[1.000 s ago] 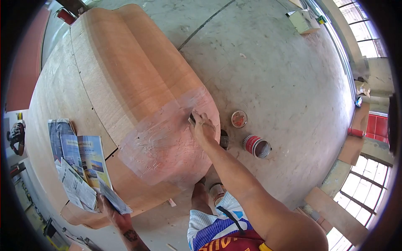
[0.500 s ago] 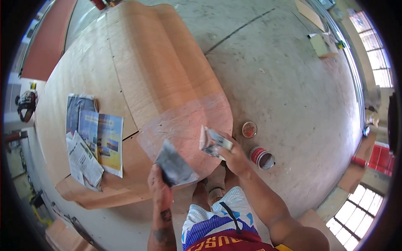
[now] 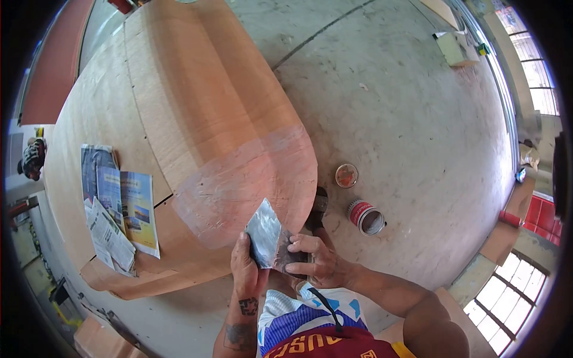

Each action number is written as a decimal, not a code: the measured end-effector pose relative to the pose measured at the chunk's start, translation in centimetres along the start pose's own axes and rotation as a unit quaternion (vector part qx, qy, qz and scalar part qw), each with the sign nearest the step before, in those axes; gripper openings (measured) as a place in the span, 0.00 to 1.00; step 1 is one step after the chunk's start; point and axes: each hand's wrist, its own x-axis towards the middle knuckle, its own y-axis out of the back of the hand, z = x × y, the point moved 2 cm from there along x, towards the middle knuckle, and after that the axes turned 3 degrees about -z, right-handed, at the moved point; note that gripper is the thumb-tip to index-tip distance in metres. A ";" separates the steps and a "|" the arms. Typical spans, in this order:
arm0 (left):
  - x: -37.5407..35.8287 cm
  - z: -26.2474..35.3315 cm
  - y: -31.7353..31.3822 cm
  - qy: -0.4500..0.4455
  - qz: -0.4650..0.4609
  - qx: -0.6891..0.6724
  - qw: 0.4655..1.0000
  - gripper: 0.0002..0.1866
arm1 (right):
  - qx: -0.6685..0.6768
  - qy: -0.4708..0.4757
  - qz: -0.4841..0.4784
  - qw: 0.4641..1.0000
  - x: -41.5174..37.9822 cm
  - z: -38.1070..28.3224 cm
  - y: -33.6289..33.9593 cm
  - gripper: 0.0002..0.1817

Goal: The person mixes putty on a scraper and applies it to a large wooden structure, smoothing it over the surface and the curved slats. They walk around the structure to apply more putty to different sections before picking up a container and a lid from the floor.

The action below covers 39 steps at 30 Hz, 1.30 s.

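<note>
A thin grey metal sheet [image 3: 264, 234] is gripped along its lower left edge by my left hand [image 3: 243, 262]. My right hand [image 3: 313, 258] has its fingers bent over a dark, stained piece [image 3: 287, 253] that meets the sheet's right side; whether it is a separate object is hard to tell. Both hands are close together over the near edge of a large curved plywood panel [image 3: 203, 95]. A pinkish, smeared patch [image 3: 239, 179] covers the panel's near right corner, just beyond the sheet.
Newspaper sheets [image 3: 138, 209] lie on the panel's left part. On the concrete floor to the right stand an open red-and-white can [image 3: 361, 216] and a round lid [image 3: 346, 175]. Another person [image 3: 33, 159] is at the far left. A box [image 3: 456, 49] sits at the upper right.
My right hand has moved down and left to meet the sheet. The folded, printed piece it held is no longer recognisable. The sheet has turned more upright and looks shinier.
</note>
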 end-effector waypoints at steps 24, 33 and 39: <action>0.5 -3.3 -1.0 -0.020 0.140 0.043 0.989 0.24 | -0.023 -0.578 0.045 0.815 3.0 39.3 7.1 0.34; -3.0 -0.9 2.8 -0.064 0.152 0.024 0.986 0.23 | -0.215 -0.515 0.043 0.829 8.8 25.4 -0.1 0.35; -5.7 1.4 5.5 -0.071 0.160 0.016 0.984 0.21 | -0.162 -0.492 0.030 0.855 10.6 21.6 -4.5 0.31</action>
